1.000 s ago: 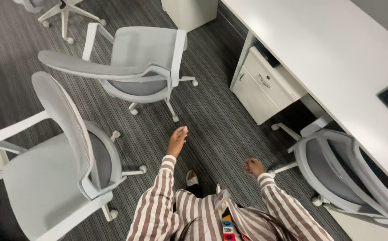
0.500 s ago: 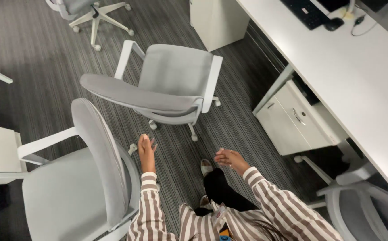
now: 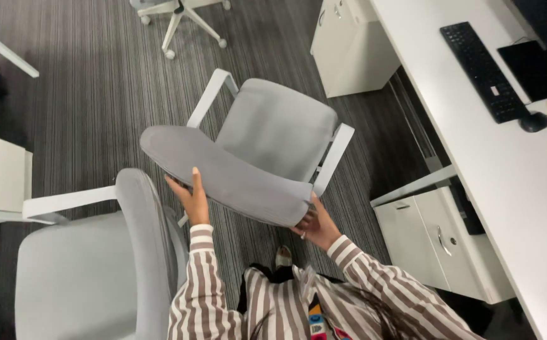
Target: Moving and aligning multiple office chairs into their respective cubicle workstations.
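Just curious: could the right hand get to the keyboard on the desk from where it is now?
Probably not without stepping over: the right hand grips the chair backrest, and the keyboard lies far across the desk.

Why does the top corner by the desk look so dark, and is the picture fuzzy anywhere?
In the head view, the light is even and soft; the chair backrest held by the left hand and right hand looks sharp. The far corner past the keyboard is dark. The striped sleeves at the bottom edge look slightly soft, being closest to the camera.

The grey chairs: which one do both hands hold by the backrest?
The middle chair. Left hand and right hand hold its backrest; the near chair and far chair are untouched.
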